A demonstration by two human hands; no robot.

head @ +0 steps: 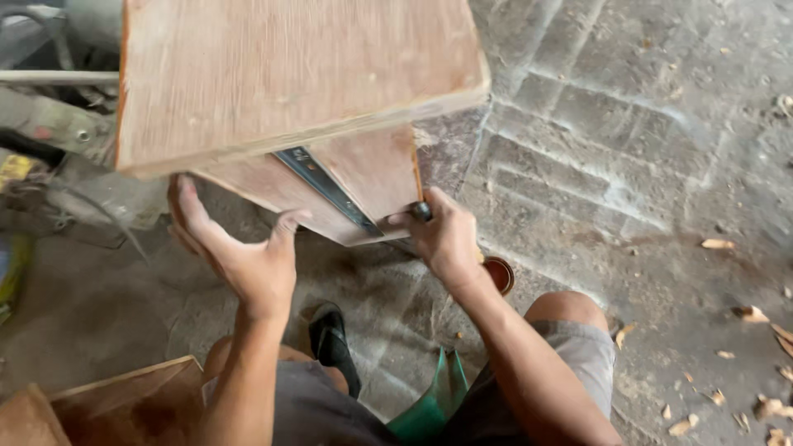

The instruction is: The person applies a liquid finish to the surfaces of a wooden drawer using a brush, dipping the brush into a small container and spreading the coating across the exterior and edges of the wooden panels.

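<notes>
— What have you got in front of you?

— A reddish-brown plywood box (297, 83), tilted up off the concrete floor (644, 165) with one broad panel facing you. On its underside panel runs a dark metal drawer slide (326, 188), set slantwise as you see it.

— And your hands?

— Your left hand (239, 248) is spread open, palm against the lower left edge of the box, fingers tucked behind it; that grip is open, propping, not clamped around anything. It looks placed to keep the box from tipping back. Your right hand (442, 235) is closed around a small dark-handled tool (421, 211) at the lower end of the slide, right at the box's corner. What kind of tool it is cannot be told; only the butt shows.

— What's around you?

— A small round rust-coloured tin (500, 274) just behind your right wrist, a black sandal (332, 339) between your knees, another plywood piece (124, 396) by your left leg, wood shavings (760, 363) scattered to the right
</notes>
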